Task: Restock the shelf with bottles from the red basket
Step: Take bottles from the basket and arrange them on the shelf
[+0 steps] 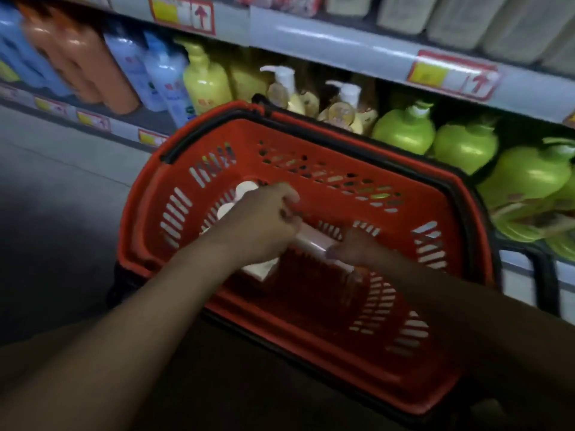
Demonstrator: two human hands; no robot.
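Two bare forearms are stretched forward and down into the red basket (311, 362), which is tilted in view and parked just in front of the shelf (357, 48). Motion blur is heavy, so fine finger detail is lost.

Left to right: on the shelf's left part an orange bottle (84, 66) is seen, then blue-white bottles (168, 79), then a yellow pump bottle (205, 79). White-pump bottles (342, 107) are lined up behind the basket's far rim. Round green bottles (466, 147) are crowded at the right, near the basket's right corner. Price tags (451, 76) are stuck on the shelf edge above.

The left hand (264, 219) is held over the basket's left-middle, knuckles up, wrist straight, fingers curled downward. What is gripped under it cannot be told; white bottle caps (245, 189) are seen just beyond it, touching or nearly touching the knuckles. The right hand (357, 247) is lower and deeper, fingers curled, and is closed on or pressed against a pale bottle (314, 242) lying on its side on the basket floor between the two hands. Whether that bottle is truly pinched cannot be told from the blur. A pale end of something (264, 269) is visible under the left forearm, inside the basket. The right forearm is angled in from the lower right, mostly in shadow.
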